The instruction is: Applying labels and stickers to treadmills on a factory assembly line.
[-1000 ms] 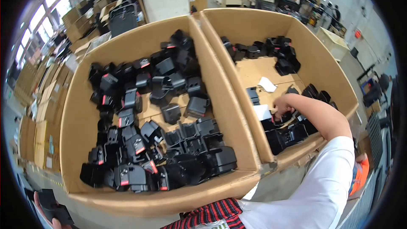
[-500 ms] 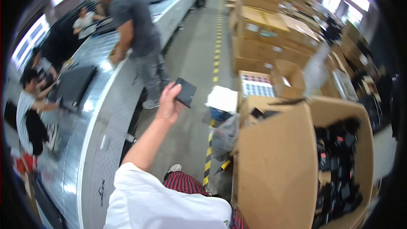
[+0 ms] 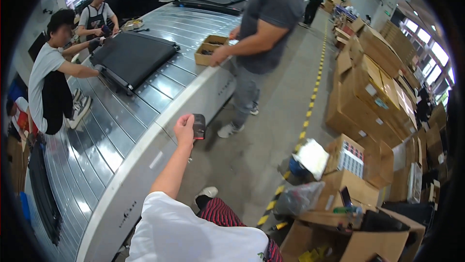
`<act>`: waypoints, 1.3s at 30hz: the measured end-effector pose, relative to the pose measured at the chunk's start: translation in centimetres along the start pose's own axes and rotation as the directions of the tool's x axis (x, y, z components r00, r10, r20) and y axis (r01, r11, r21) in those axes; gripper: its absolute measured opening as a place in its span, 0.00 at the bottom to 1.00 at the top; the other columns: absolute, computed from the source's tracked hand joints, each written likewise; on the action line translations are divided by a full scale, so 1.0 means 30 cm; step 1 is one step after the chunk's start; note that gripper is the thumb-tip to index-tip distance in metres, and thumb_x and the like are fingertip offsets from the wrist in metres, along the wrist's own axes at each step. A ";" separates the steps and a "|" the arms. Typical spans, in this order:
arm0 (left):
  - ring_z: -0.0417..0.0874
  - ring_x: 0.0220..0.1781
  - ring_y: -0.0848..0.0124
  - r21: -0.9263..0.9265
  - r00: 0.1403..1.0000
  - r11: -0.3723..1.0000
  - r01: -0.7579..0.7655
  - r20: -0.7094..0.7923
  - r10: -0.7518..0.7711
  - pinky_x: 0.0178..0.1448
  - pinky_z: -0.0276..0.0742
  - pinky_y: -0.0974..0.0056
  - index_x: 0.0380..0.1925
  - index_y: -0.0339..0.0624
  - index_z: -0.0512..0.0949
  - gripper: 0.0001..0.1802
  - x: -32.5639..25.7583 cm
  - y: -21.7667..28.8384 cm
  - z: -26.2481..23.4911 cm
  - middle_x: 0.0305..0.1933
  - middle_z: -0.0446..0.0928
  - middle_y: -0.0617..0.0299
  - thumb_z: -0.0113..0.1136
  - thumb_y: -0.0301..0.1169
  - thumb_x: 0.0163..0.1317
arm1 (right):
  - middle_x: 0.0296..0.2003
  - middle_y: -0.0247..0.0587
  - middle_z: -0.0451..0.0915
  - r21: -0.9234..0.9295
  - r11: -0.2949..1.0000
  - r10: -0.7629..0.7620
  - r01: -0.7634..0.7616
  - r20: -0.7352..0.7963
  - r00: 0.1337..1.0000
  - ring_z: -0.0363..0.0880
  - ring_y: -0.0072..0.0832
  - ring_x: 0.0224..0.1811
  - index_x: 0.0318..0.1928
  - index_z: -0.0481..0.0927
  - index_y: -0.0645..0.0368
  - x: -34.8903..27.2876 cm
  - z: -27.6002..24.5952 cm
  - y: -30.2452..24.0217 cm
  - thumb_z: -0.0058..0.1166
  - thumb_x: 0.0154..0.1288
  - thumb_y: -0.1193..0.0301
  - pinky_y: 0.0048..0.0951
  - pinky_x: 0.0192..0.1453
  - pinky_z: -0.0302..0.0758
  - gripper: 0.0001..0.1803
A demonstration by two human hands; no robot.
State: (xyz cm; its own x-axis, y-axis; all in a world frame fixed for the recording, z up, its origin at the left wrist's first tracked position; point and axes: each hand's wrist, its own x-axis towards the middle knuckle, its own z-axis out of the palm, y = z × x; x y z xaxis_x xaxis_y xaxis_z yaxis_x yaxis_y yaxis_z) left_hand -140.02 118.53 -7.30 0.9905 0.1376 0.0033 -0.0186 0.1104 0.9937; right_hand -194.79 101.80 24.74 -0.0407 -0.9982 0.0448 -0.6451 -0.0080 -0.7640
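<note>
Gripped in the closed right hand [image 3: 185,130]: a small black plastic part [image 3: 199,126] with a red strip, raised over the conveyor's edge [image 3: 160,145]. Left hand unseen. Farther, at twelve o'clock, a cardboard tray [image 3: 209,48] held by a standing person [image 3: 271,24].

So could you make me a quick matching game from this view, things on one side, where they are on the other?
Things:
1. small black part
2. small open cardboard box
3. large flat black panel
4. clear plastic bag

Places:
A. on the floor by the cartons
B. in the raised hand
C. on the conveyor's edge, a standing person touching it
D. lying on the conveyor

Pairs: 1-B, 2-C, 3-D, 4-A
</note>
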 end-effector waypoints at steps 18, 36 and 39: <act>0.72 0.47 0.59 0.916 0.912 0.100 -0.389 0.368 0.181 0.46 0.67 0.54 0.40 0.48 0.75 0.13 0.845 -0.177 -0.423 0.42 0.75 0.60 0.49 0.31 0.54 | 0.53 0.55 0.65 0.633 0.408 -0.757 0.658 0.637 -0.144 0.60 0.44 0.58 0.53 0.64 0.65 -0.627 2.738 -0.678 0.54 0.40 0.74 0.36 0.60 0.60 0.33; 0.67 0.56 0.58 -0.129 0.078 0.777 -0.616 0.972 0.223 0.59 0.61 0.60 0.47 0.34 0.68 0.20 -0.277 0.033 0.396 0.54 0.67 0.49 0.52 0.20 0.50 | 0.38 0.43 0.77 -0.277 0.852 -0.452 0.445 0.040 0.891 0.75 0.39 0.41 0.43 0.74 0.58 -0.046 0.279 0.286 0.54 0.52 0.70 0.34 0.44 0.73 0.15; 0.69 0.55 0.59 -0.376 -0.076 0.686 -0.623 0.902 0.425 0.58 0.62 0.62 0.45 0.34 0.69 0.19 -0.771 0.315 0.597 0.53 0.68 0.50 0.52 0.19 0.50 | 0.37 0.45 0.77 -0.465 0.819 -0.529 0.336 -0.386 0.756 0.75 0.38 0.41 0.39 0.75 0.61 -0.209 -0.149 0.379 0.55 0.49 0.78 0.33 0.45 0.73 0.14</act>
State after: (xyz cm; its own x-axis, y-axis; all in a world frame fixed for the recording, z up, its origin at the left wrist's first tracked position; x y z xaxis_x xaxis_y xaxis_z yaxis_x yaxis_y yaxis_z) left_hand -160.66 98.76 4.02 0.0401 -0.8513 0.5231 -0.6807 0.3599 0.6380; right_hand -205.28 108.25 18.66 0.0162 -0.7273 0.6862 -0.8970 -0.3137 -0.3113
